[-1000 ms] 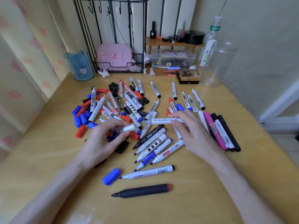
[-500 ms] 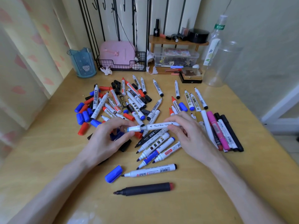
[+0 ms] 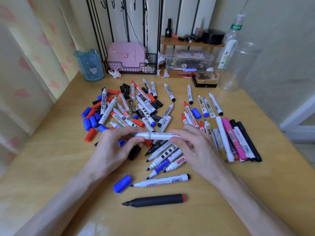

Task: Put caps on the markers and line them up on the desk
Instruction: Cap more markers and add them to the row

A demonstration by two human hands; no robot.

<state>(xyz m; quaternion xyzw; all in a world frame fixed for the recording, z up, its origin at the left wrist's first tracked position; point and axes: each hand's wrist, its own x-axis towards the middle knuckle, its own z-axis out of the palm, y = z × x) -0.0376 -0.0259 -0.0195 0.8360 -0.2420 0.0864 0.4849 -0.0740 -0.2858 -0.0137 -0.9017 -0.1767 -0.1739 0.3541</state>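
Observation:
Both hands hold one white marker [image 3: 160, 135] level above the desk. My left hand [image 3: 112, 149] pinches its white cap [image 3: 142, 135], which sits on the marker's left end. My right hand [image 3: 196, 149] grips the barrel. Behind them lies a heap of uncapped markers [image 3: 136, 108] and loose blue, red and black caps [image 3: 90, 120]. A row of capped markers [image 3: 237, 140] lies at the right. Near me lie a black marker [image 3: 155, 200], a white marker [image 3: 162, 181] and a blue cap [image 3: 121, 183].
The wooden desk [image 3: 51, 167] ends at a wall on the right. At the back stand a blue cup [image 3: 90, 65], a wire rack with a pink case [image 3: 127, 57], a small wooden shelf [image 3: 189, 43], a clear box [image 3: 187, 60] and clear plastic bottles [image 3: 238, 53].
My left hand brought the cap to the marker's left end and it now sits on the tip. Both hands drew a little closer to me with the marker.

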